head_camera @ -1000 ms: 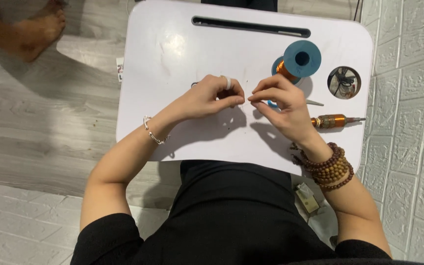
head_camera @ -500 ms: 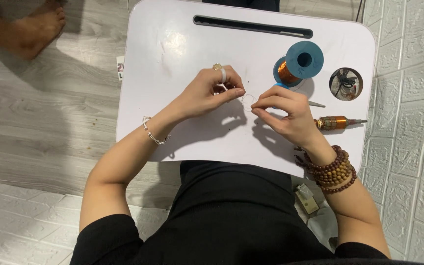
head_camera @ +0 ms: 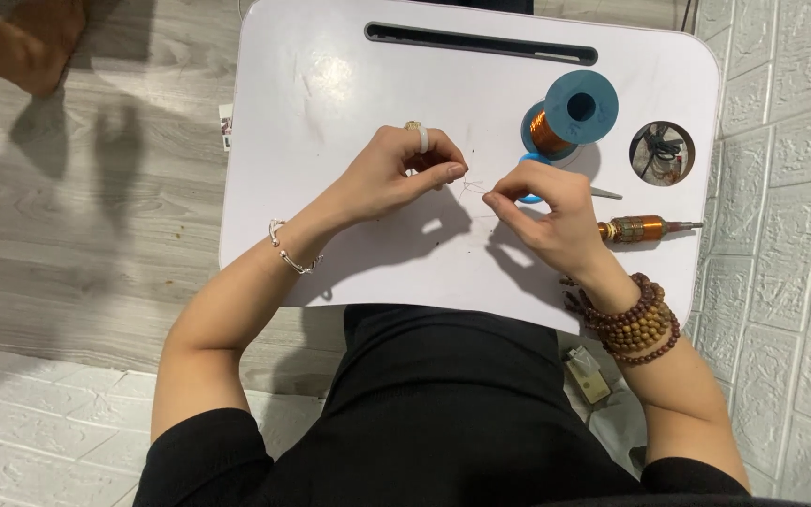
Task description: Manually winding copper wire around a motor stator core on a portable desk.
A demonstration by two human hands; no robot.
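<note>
We work over the white rounded lap table; a blue plastic spool of copper wire stands beyond our right hand. Both it and our left hand pinch a thin wire mid-table.

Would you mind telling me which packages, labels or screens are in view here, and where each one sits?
Small label: stuck at the white lap table's left edge, a narrow white tag with dark and red marks.
Small packet: on the floor beneath the right forearm, a rectangular tan and dark pack in clear wrap.
No screens are visible.
</note>
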